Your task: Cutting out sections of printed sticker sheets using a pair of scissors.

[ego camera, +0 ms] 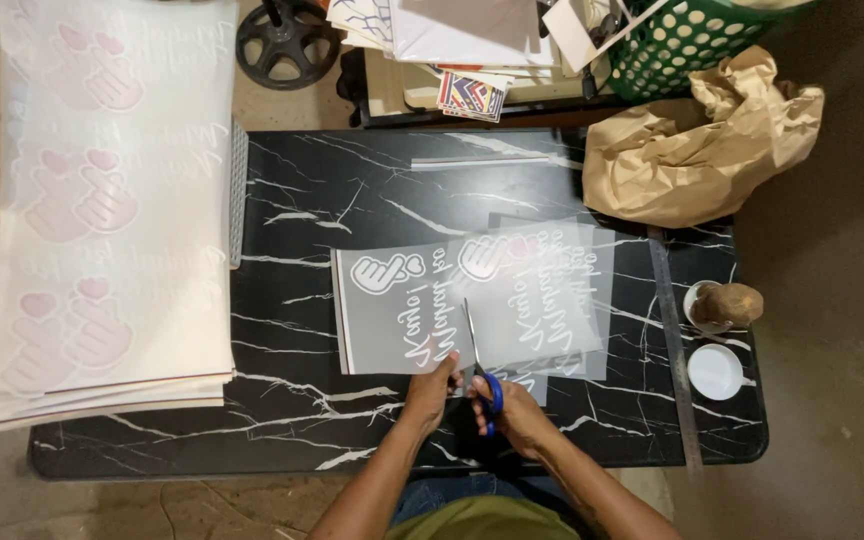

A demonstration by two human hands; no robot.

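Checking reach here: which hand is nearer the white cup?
Right. The right hand, holding the blue-handled scissors, is on the side of the white cup; the left hand lies farther away, on the film sheet.

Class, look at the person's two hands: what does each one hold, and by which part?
The right hand holds blue-handled scissors by the handle loops. The left hand pins the translucent printed sheet at its near edge.

I can't see my right hand's [514, 412] fingertips, curled under the blue scissor handles [492, 395]. The green basket [692, 40] and the stacked printed sheets [102, 200] run off the picture's edges.
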